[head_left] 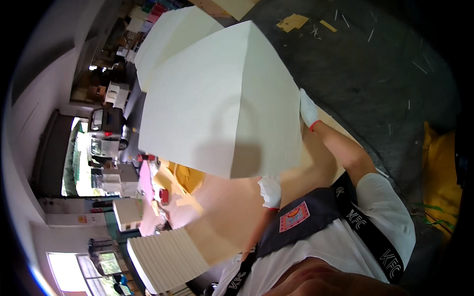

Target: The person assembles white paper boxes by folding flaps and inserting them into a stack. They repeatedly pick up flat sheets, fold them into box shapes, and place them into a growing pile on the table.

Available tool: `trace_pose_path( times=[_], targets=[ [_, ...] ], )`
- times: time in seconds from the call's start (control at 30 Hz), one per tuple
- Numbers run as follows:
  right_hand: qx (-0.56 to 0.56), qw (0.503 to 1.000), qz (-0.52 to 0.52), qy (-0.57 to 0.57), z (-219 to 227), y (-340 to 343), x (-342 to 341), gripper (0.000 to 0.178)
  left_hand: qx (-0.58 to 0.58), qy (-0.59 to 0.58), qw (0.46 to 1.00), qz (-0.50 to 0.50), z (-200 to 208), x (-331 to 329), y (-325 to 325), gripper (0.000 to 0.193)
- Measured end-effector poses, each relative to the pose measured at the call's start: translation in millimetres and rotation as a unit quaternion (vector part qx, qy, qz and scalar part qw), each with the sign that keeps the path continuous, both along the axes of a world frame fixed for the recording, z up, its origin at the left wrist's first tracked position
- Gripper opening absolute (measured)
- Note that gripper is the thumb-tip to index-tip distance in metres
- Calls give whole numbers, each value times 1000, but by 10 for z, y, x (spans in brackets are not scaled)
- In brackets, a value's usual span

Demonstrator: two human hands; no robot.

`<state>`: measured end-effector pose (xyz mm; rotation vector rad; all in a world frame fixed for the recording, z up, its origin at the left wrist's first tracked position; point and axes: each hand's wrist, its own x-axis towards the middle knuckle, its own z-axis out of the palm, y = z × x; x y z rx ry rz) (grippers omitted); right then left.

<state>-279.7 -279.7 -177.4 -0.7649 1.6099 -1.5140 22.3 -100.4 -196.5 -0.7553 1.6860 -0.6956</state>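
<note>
A large white block (pixel 197 103), which looks like a tall stack of sheets or boards, stands in front of me on a tan surface. My right hand (pixel 308 107), in a white glove with a red cuff, lies along its right edge with the fingers stretched out. Against the near lower edge rests my left hand (pixel 270 192), gloved the same way. Its fingers seem extended, though their tips are partly hidden at the block's edge. A soft shadow falls across the block's two visible faces.
Another white block (pixel 173 37) stands behind. A layered white stack (pixel 168 259) is at the lower left. Yellow material (pixel 182 177) and a red object (pixel 163 196) lie on the left. Cardboard scraps (pixel 293 22) litter the dark floor (pixel 360 59). A yellow bag (pixel 439 170) sits at the right.
</note>
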Motion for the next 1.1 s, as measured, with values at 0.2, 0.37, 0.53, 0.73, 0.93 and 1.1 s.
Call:
trace_pose_path(
  times=[0.2,0.37,0.53,0.73,0.93,1.1],
  targets=[
    [21,986,33,160,-477,1787,541,57,-165,366,893,203,-206,484,604,52],
    [-52,989,136,-22,-208,2906,1014,46,28,916,-212,339,87,1267,606,53],
    [13,944,294,151,-97,2140,596,48,-186,935,1,303,-145,1777,705,53],
    [-104,978,177,34,-70,-482,46,67,-226,808,-391,378,414,802,738,59],
    [104,950,294,-9,63,-1247,686,100,-234,802,-353,421,438,914,1099,59],
    [127,949,285,57,137,-937,734,101,-249,806,-311,438,457,1032,1222,59]
  ],
)
